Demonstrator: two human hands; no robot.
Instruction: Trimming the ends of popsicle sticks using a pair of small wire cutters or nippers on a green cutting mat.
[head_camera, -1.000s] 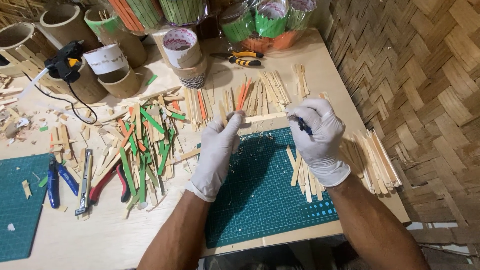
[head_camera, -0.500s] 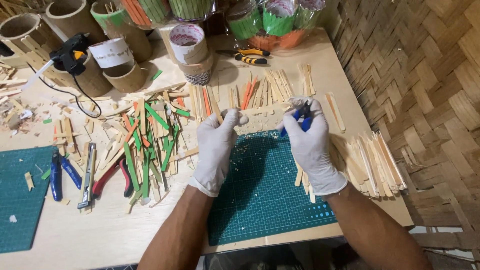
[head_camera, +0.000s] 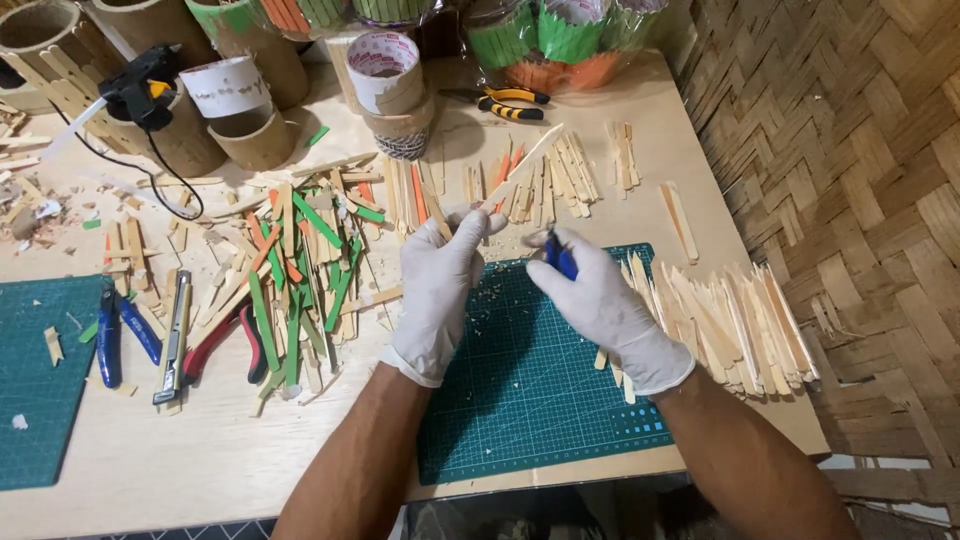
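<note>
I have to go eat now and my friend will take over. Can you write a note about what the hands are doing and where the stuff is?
Left hand: gloved, fingers pinching a plain wooden stick that points up and away.
Right hand: gloved, gripping a blue-handled tool near the stick's lower end.
Both are above the green cutting mat, which has small shavings on it.
Cut plain sticks are piled right of the mat; mixed coloured sticks lie left of it.
Done: many sticks look trimmed.
Left: the held stick, probably more from the piles.
</note>
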